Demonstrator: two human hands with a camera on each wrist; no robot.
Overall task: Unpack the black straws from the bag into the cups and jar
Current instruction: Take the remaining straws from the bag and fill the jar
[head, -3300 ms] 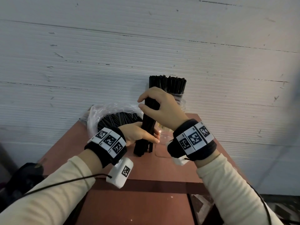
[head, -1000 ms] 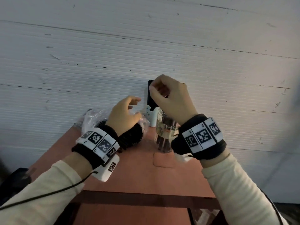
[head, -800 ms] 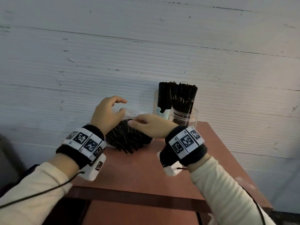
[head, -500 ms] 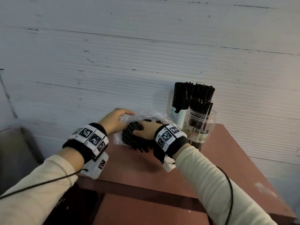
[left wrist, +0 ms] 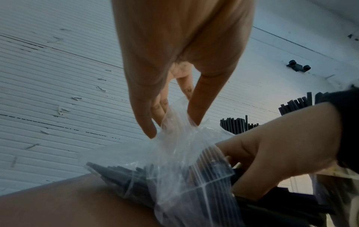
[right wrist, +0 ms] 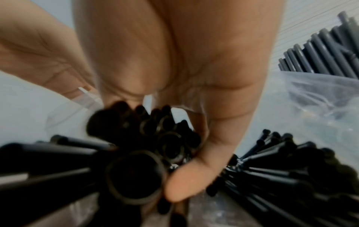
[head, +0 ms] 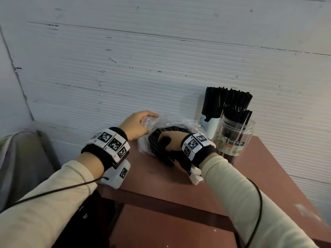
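A clear plastic bag point(head: 180, 122) of black straws point(head: 157, 145) lies on the red-brown table point(head: 161, 178) by the wall. My left hand point(head: 146, 120) pinches the bag's upper edge point(left wrist: 174, 121) and holds the mouth up. My right hand point(head: 167, 142) is inside the mouth, thumb and fingers curled round a bundle of straws point(right wrist: 153, 142). To the right stand a white cup point(head: 208, 126) and a clear jar point(head: 234, 138), both holding upright straws point(head: 238, 104). A further cup, if any, is hidden.
The ribbed white wall point(head: 161, 68) runs close behind the bag, cup and jar. A grey seat or bag point(head: 23, 158) sits left of the table. A lower red-brown shelf point(head: 170, 228) shows beneath the table's front edge. A black cable point(head: 258, 203) hangs off my right sleeve.
My right hand left the straws standing in the jar, crossed left and reached into the bag, closing on a bundle. My left hand took hold of the bag's edge.
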